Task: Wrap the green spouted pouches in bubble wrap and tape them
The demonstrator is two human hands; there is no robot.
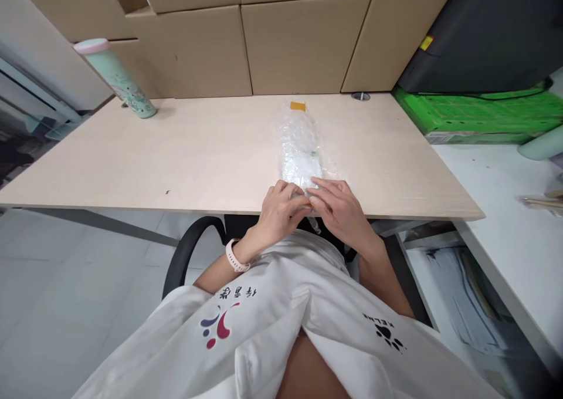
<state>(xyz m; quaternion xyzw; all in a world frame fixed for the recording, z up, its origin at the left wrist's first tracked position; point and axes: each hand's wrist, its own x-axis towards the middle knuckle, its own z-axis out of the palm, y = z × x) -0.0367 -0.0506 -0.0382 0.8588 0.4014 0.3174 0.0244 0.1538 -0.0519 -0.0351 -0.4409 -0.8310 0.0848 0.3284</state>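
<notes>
A long bundle wrapped in clear bubble wrap [300,146] lies lengthwise on the light wooden table [197,152], with a strip of orange tape [298,106] at its far end. Both hands meet at the bundle's near end by the table's front edge. My left hand [278,210] has its fingers curled onto the wrap's near end. My right hand [341,206] presses its fingers together on the same end, touching the left hand's fingertips. What is inside the wrap is not visible.
A mint green bottle with a pink lid [116,77] stands at the table's far left. Cardboard boxes [246,41] line the back. A green crate [479,114] under a dark case sits at right, beside a white table [505,211]. A black chair armrest [187,255] is below.
</notes>
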